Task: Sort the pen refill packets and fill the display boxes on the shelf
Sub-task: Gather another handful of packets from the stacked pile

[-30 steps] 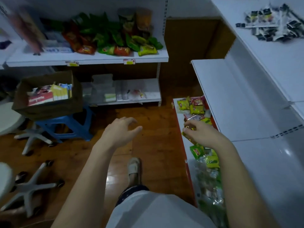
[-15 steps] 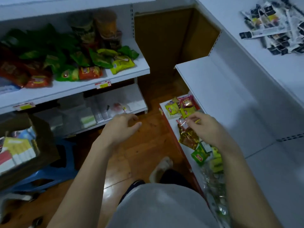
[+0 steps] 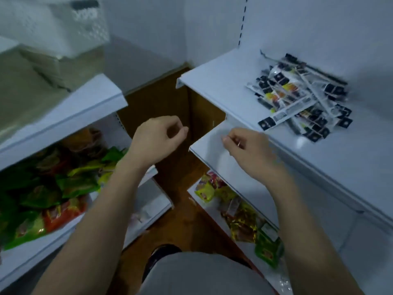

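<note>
Nearest the camera: grey shorts (image 3: 204, 275) at bottom centre, wooden floor (image 3: 187, 222) beyond them.

Both forearms raised over the aisle between two white shelf units. Left hand (image 3: 157, 138) over the aisle, fingers loosely curled toward the thumb, nothing visible in its grip. Right hand (image 3: 247, 147) in front of the middle shelf (image 3: 214, 143) on the right, fingers curled inward; motion blur present, cannot tell whether anything is held or whether the shelf is touched.

Right unit, bottom shelf (image 3: 204, 206): mixed snack sachets (image 3: 240, 211), yellow, green, gold and red, lying loose in a row along the shelf, below the right forearm.

Left unit, middle level: snack bags (image 3: 53, 188), mostly green with some red and orange, heaped and blurred. Below them, a lower shelf (image 3: 155, 201) with pale items, too blurred to identify.

Right unit, upper shelf (image 3: 223, 92): pen refill packets (image 3: 302, 96), long, narrow, white with black ends and some yellow-orange print, lying in an unsorted criss-cross heap toward the back panel. Well apart from both hands, beyond and to the right of the right hand.

Far left, top: white perforated basket (image 3: 70, 24), heavily blurred. Brown panel (image 3: 161, 96) at the far end of the aisle between the units.
</note>
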The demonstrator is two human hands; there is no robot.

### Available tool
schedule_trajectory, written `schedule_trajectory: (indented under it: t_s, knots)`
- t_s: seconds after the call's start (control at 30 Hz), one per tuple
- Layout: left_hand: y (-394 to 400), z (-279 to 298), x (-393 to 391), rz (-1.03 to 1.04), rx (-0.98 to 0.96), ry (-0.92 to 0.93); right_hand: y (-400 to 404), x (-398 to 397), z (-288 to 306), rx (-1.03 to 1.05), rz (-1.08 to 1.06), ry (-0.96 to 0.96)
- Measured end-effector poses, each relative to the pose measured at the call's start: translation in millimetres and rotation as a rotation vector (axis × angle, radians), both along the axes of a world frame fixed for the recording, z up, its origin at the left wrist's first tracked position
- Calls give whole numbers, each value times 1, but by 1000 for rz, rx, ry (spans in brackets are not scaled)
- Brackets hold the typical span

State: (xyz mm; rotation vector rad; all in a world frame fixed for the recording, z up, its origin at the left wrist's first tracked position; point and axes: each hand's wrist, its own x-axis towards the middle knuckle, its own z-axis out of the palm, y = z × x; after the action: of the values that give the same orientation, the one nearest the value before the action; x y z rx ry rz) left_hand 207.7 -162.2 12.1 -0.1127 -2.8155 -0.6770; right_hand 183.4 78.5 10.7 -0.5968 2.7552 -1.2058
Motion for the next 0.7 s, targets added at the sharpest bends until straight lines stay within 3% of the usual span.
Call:
schedule_trajectory:
  t_s: [0.2,0.4,0.57,0.7]
  knots:
    - [37,45,-134,-317,48,138,25,-64,40,-76,-235,197]
    - [94,37,-215,-700,97,149,80,-95,36,217,-531,161]
    - [123,24,-244,-918,136,160,91,-104,24,506,-531,146]
    - [131,15,-252,-1017,148,124,86,-103,19,550,-601,229]
